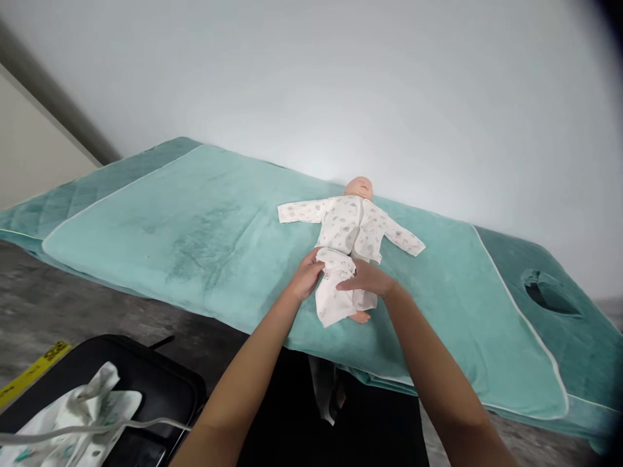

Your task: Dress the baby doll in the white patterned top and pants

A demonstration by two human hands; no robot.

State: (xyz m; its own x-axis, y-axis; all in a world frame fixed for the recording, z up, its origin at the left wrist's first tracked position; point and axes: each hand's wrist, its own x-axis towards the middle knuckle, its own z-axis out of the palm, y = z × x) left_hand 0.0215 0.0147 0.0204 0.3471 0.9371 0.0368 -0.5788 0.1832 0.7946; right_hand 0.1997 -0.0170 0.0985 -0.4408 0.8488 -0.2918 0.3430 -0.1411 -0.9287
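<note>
A baby doll (359,188) lies on its back on the green bed, its head toward the wall. It wears a white patterned jacket (343,224) with the sleeves spread out to both sides. White baby pants (333,305) cover its legs, and a foot (361,317) shows below one leg opening. My left hand (306,274) grips the waistband at the left edge, thumb on top of the cloth. On the right side of the waist, my right hand (366,277) holds the pants, its fingers partly hidden in the fabric.
The bed (219,227) has a light green cover and stands against a white wall (311,84). A face hole (552,295) opens at its right end. At lower left, a black case or seat (175,373) bears crumpled white printed cloth (87,415); a white cable (121,425) crosses it.
</note>
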